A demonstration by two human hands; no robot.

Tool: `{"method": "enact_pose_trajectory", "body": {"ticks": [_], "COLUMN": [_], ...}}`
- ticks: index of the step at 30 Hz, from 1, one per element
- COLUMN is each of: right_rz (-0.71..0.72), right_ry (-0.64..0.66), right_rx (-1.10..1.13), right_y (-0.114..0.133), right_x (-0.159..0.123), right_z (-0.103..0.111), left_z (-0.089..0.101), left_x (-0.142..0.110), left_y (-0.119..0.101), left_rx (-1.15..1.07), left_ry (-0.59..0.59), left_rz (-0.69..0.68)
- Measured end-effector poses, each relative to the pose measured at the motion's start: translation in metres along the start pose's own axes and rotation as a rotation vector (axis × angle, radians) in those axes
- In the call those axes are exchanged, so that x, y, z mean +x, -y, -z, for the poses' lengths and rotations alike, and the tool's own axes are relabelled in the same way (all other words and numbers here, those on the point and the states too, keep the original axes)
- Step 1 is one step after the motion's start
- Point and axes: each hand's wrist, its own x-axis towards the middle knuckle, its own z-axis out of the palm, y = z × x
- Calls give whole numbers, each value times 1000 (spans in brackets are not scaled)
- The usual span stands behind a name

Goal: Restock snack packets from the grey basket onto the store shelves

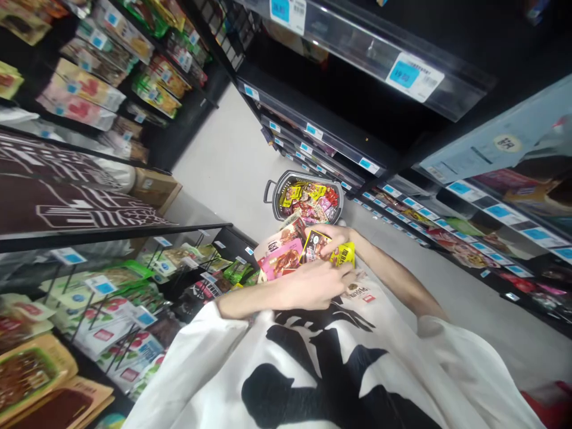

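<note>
Several snack packets are gathered in front of my shirt. My right hand [329,236] is closed around the bunch, its fingers over a black-and-yellow packet [314,243]. Beside that lies a pink packet [282,260], with a beige-and-brown packet [288,234] behind it. My left hand [318,283] crosses in front with curled fingers, closed at the lower edge of a yellow packet [345,254]; its fingertips are partly hidden. Just beyond my hands, a grey shopping basket [279,182] stands on the floor, holding several red, pink and yellow packets.
Black shelves with a clear price rail [348,44] rise on the right. To the left, hanging bagged foods [111,322] fill a rack, and a brown printed panel [75,199] juts out. A cardboard box [154,189] sits behind the panel. Grey floor [218,152] runs between.
</note>
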Motion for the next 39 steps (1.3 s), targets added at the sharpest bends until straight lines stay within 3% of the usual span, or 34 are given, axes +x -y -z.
{"method": "enact_pose_trajectory", "body": {"ticks": [2,3,9,13,20,28,35,39], "right_rz": [3,29,247,160,171,164,130,110], "right_ry": [229,258,164,171,-9,77,30,-113], "right_rx": [-123,-146,-317,-372,-440,-564,-486,-341], "right_y": [8,10,5,-1,-13,-14,-16,-26], "right_x": [9,12,11,6,12,24,26,24], "right_z": [5,6,-3,-5,-17,-28,-26,-18], "left_z": [0,1,6,5,1,-10,-18,-8], "left_x": [4,6,14,14,16,18,15,-1], "left_y": [-5,-8,-21,-16,-2,-9,-5,-6], "left_rx": [-10,-11,17,-21,-82,16,57,62], "left_ry": [-18,-23,-2,-8,-41,-66,-178,-248], "left_rz": [-37,-51,-104,-112,-124,-135,-149,-177]}}
